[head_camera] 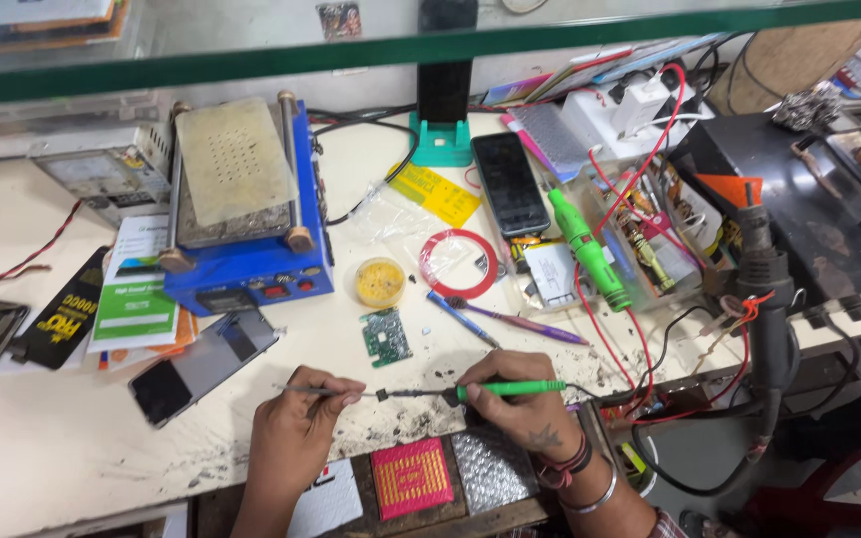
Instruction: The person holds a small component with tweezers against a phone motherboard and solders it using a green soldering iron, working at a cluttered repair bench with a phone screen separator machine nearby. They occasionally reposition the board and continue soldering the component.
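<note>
Green-handled soldering iron (495,392) sits pinched in my right hand (520,408); my left hand (301,413) pinches tweezers (316,391) on a tiny part (382,396) — below the small green board (386,336). Soldering step, I judge — next wants a steady tip.

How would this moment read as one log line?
left hand: grips tweezers | right hand: grips soldering iron | tips meet above workbench

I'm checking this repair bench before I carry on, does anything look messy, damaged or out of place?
Yes. The bench edge near the left hand and right hand is speckled with dark burn marks and debris. A small green circuit board lies loose and askew, and red wires tangle across the right side.
</note>
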The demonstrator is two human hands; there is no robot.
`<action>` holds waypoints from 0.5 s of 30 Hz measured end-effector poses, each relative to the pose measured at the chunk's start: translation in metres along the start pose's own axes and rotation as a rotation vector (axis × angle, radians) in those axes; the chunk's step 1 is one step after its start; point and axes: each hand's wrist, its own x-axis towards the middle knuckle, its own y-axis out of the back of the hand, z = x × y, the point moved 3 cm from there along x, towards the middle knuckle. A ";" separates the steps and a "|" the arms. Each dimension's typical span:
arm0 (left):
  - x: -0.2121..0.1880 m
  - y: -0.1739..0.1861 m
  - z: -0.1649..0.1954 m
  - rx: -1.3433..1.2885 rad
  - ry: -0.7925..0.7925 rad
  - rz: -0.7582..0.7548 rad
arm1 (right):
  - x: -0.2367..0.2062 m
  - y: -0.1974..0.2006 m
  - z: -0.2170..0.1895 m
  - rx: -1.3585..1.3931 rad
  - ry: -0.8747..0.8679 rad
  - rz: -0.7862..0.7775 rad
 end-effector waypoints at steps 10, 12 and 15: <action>0.017 -0.006 -0.008 -0.057 0.015 -0.025 | 0.013 0.008 0.004 -0.003 0.032 -0.033; 0.021 -0.007 -0.007 -0.022 -0.061 -0.004 | 0.017 0.010 0.004 -0.017 0.053 -0.043; 0.025 -0.008 -0.007 0.014 -0.080 0.001 | 0.023 0.010 0.005 -0.020 0.078 -0.052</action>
